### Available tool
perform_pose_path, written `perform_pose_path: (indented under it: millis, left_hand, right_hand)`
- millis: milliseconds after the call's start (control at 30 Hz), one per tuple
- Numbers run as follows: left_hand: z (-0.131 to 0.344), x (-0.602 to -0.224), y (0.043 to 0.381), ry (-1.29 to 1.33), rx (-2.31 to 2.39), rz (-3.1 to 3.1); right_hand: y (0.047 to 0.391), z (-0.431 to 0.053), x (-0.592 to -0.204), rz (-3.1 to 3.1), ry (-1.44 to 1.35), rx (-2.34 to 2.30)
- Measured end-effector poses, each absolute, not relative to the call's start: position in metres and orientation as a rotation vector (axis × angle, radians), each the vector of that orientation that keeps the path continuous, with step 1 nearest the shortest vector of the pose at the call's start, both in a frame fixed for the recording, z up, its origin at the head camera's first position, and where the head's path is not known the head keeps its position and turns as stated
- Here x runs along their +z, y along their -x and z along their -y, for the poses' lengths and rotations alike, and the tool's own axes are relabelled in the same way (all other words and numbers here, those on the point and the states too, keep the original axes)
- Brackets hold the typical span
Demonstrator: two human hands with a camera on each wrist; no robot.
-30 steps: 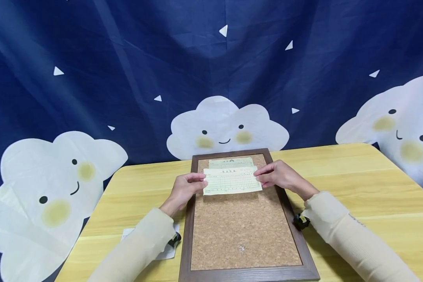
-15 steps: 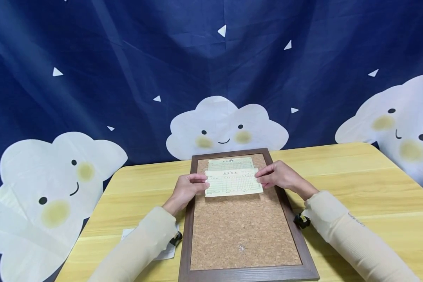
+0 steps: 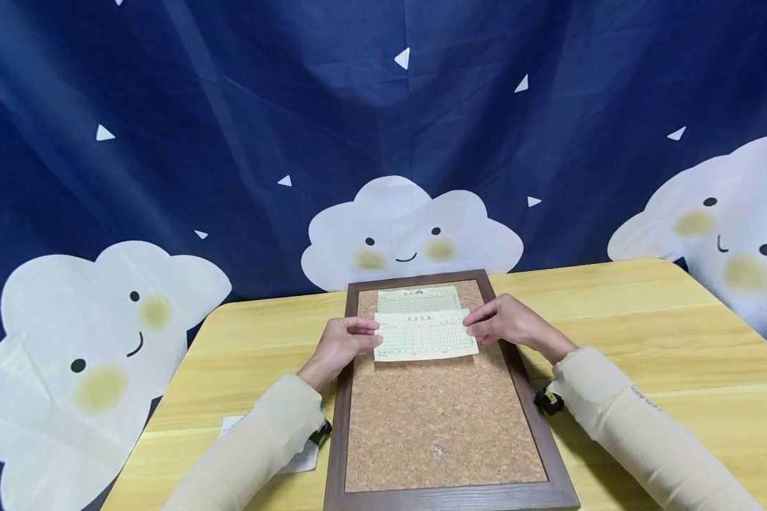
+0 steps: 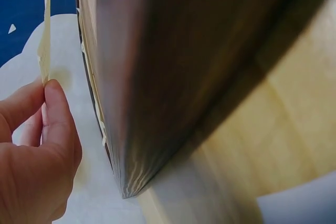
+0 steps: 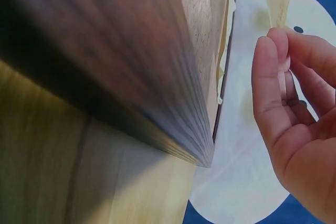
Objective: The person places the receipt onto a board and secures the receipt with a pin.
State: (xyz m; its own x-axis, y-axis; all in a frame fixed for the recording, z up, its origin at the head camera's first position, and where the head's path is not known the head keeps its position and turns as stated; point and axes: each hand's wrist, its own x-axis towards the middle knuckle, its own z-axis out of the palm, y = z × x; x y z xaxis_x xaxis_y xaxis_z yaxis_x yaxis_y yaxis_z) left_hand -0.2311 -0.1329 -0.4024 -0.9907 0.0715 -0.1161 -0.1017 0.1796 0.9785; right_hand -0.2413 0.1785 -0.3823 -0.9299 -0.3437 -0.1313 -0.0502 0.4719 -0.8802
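Between both hands a pale yellow printed form slip (image 3: 425, 337) is stretched out, held above the upper part of a cork board (image 3: 444, 426). My left hand (image 3: 340, 346) pinches its left edge between thumb and fingers; my right hand (image 3: 510, 325) pinches the right edge. Behind it, a second, greener form slip (image 3: 415, 297) lies on the cork near the far end, its lower part hidden by the held one. Both wrist views show the held slip (image 4: 45, 45) edge-on, apart from the board, with the thumb and finger of each hand (image 5: 299, 103) meeting on it.
A dark wooden frame (image 3: 339, 440) surrounds the cork board on the light wood table (image 3: 652, 319). White papers (image 3: 303, 458) lie left of the board, partly under the left sleeve. A blue cloud-patterned curtain (image 3: 409, 128) hangs behind the table.
Both hands have shifted slightly toward the near side and a little right with the held slip, so more of the slip behind shows. The board has stayed in place.
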Motion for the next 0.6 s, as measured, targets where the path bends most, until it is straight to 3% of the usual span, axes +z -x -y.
perform_pose_path:
  millis: [600]
  left_hand:
    - [0.1339, -0.4072, 0.2316, -0.034, 1.779, -2.378]
  right_hand:
    - [0.2410, -0.1808, -0.3889, -2.442, 0.375, -1.355]
